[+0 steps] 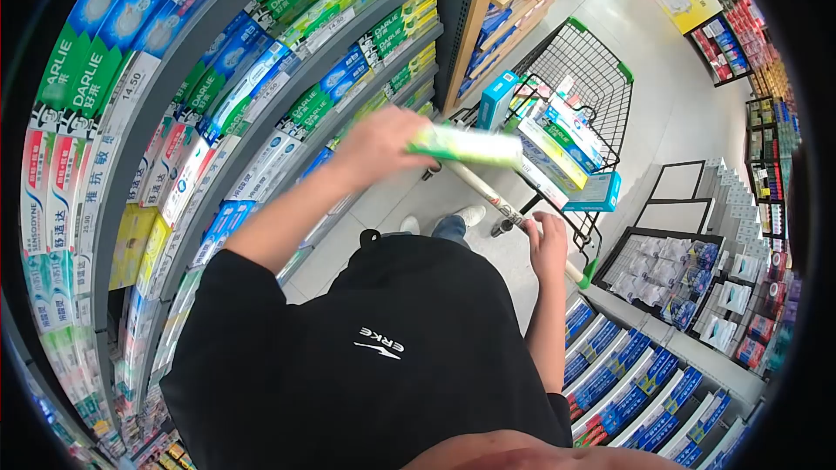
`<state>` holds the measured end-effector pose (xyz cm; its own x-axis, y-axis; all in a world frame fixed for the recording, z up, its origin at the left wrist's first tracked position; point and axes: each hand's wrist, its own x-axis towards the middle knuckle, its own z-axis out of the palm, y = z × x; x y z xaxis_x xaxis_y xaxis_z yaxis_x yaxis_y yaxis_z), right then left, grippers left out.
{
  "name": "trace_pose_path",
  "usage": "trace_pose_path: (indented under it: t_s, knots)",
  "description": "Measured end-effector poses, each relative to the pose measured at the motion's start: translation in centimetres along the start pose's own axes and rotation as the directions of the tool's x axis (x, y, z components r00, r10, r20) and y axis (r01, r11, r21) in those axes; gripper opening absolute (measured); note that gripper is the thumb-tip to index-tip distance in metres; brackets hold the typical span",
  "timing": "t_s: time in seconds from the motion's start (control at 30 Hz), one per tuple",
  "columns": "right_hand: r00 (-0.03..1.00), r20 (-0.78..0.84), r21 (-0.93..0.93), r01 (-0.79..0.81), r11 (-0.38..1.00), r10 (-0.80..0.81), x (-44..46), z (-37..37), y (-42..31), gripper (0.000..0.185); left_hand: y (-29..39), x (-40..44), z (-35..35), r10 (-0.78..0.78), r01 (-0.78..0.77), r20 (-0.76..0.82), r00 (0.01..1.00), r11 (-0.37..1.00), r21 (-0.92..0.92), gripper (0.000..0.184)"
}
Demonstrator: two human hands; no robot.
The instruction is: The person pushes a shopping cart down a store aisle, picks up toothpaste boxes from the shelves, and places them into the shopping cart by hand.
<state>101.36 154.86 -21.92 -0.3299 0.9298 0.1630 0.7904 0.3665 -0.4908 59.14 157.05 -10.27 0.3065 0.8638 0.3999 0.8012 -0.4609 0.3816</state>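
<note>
My left hand [383, 146] is closed around one end of a green and white toothpaste box [470, 146], smeared by motion. It holds the box level above the near end of the shopping cart [601, 61]. My right hand [547, 242] grips the cart's pale handle [481, 188], fingers bent over the bar. Inside the cart lie several toothpaste boxes, among them a green and yellow box [557, 161] and a teal box [594, 191]. Another teal box [497, 100] stands upright at the cart's left side.
Curved-looking shelves [187, 43] packed with toothpaste boxes rise on my left. At the lower right is a low shelf [644, 383] of blue and white boxes. A dark-framed rack [662, 274] with packaged goods stands beyond it. Pale floor tiles [679, 113] run ahead past the cart.
</note>
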Motion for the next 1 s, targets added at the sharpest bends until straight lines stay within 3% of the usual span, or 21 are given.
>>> trace_pose_path:
  t_s: [0.03,0.1,0.13,0.17,0.23,0.27,0.3,0.37,0.67,0.73,1.0]
  knots:
    - [1.000,0.003,0.001,0.000,1.000,0.000,-0.9,0.8,0.9,0.033,-1.2,0.1,-1.9,-0.039,0.047,-0.099,0.994,0.995,0.082,0.058]
    - [0.962,0.201,-0.197,-0.145,0.970,0.184,-2.4,2.3,2.0,0.026,-3.2,0.8,-6.4,-0.209,0.257,-0.193,0.959,0.926,0.277,0.061]
    - [0.992,0.066,-0.168,-0.098,0.981,0.110,-2.6,3.1,2.0,0.033,-4.7,1.1,-8.2,-0.231,0.319,-0.273,0.934,0.883,0.343,0.063]
    - [0.992,0.065,-0.167,-0.094,0.982,0.106,-2.4,3.0,1.7,0.033,-6.2,1.4,-9.7,-0.245,0.383,-0.353,0.903,0.832,0.402,0.064]
    - [0.962,0.135,-0.187,-0.209,0.960,0.236,-1.9,2.4,0.9,0.037,-8.3,2.3,-12.3,-0.257,0.489,-0.480,0.839,0.742,0.459,0.067]
    - [0.963,0.131,-0.187,-0.210,0.960,0.236,-1.9,2.4,0.9,0.037,-8.6,2.9,-13.0,-0.416,0.619,-0.488,0.767,0.680,0.394,0.069]
    - [0.966,0.132,-0.180,-0.197,0.964,0.222,-1.8,2.5,1.0,0.038,-9.1,3.4,-13.3,-0.413,0.617,-0.490,0.768,0.682,0.393,0.069]
    - [0.969,0.133,-0.172,-0.183,0.968,0.207,-2.0,2.6,1.0,0.039,-10.1,4.3,-13.6,-0.558,0.701,-0.430,0.710,0.619,0.354,0.070]
    - [0.979,0.089,-0.168,-0.165,0.972,0.182,-2.1,2.6,0.4,0.039,-13.9,5.5,-12.2,-0.500,0.615,-0.357,0.789,0.644,0.456,0.072]
    - [0.983,0.082,-0.179,-0.150,0.972,0.166,-2.1,2.5,0.3,0.039,-13.8,5.4,-12.2,-0.399,0.561,-0.403,0.823,0.683,0.468,0.072]
    - [0.983,0.085,-0.186,-0.147,0.971,0.165,-2.2,2.6,-0.1,0.038,-14.4,5.6,-12.2,-0.494,0.598,-0.337,0.801,0.687,0.413,0.069]
